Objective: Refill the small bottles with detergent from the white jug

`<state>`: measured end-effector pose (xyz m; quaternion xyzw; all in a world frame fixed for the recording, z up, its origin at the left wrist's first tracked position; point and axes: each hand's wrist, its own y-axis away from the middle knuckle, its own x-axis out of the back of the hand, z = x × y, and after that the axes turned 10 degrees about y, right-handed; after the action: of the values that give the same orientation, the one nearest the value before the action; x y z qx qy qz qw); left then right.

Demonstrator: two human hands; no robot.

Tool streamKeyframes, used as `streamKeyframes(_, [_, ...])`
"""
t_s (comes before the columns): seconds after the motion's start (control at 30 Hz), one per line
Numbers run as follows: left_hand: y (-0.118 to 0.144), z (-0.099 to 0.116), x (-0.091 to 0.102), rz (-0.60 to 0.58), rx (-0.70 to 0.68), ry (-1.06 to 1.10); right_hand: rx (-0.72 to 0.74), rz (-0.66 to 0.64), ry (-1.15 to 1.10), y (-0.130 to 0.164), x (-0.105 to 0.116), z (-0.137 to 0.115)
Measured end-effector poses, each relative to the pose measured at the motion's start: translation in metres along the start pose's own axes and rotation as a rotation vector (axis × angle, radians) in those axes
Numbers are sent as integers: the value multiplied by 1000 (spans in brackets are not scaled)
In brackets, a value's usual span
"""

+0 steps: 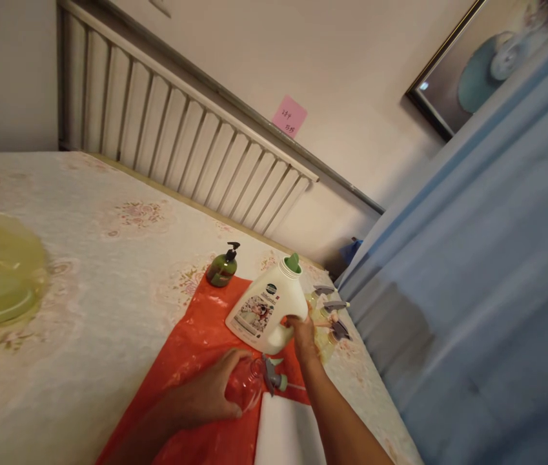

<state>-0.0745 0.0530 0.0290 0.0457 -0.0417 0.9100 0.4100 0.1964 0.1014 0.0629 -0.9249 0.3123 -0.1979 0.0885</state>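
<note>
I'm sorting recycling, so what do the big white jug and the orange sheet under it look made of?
White jug: likely opaque plastic, smooth with a slight sheen, moulded handle and green cap. Orange sheet: probably thin plastic film, glossy and crinkled.

Dim warm indoor light, soft blur, tilted view

Right hand (303, 332) gripping white detergent jug (266, 309); left hand (210, 394) around a seemingly clear bottle (247, 384) on orange sheet (196, 352).

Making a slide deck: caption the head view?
Right hand grips white jug; left hand steadies clear bottle on orange sheet.
</note>
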Motion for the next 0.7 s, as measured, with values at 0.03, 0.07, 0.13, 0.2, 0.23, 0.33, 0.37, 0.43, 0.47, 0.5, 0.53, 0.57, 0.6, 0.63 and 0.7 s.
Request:
streamKeyframes(0.03, [0,0,0,4,0,2,0,-1,0,0,0,0])
streamKeyframes(0.07, [0,1,0,8,2,4,1,-1,-1,0,0,0])
streamKeyframes(0.13, [0,2,0,16,7,7,5,-1,-1,-1,0,1])
streamKeyframes(0.2, [0,3,0,22,7,9,10,-2,-1,-1,0,2])
streamKeyframes(0.23, [0,4,0,21,10,9,11,-4,0,-2,0,2])
streamKeyframes(0.33, [0,5,0,12,23,4,13,-12,3,-2,1,3])
streamKeyframes(0.37, [0,5,1,13,27,3,12,-14,4,-2,1,3])
streamKeyframes(0.43, [0,4,0,17,23,5,10,-17,6,-1,1,3])
streamKeyframes(0.47, [0,4,0,22,17,8,8,-17,7,-1,1,3])
streamKeyframes(0.5, [0,3,0,26,10,12,7,-17,8,-1,1,3])
streamKeyframes(0.53, [1,3,0,29,6,15,7,-16,10,-1,1,3])
streamKeyframes(0.57, [1,3,-1,34,8,19,8,-15,11,-1,1,3])
streamKeyframes(0.6, [2,3,-1,37,12,26,9,-15,13,-1,1,4])
streamKeyframes(0.63, [2,3,-1,39,16,35,10,-15,15,-1,1,4])
streamKeyframes(0.7, [4,3,-1,35,19,59,8,-12,19,-1,1,4])
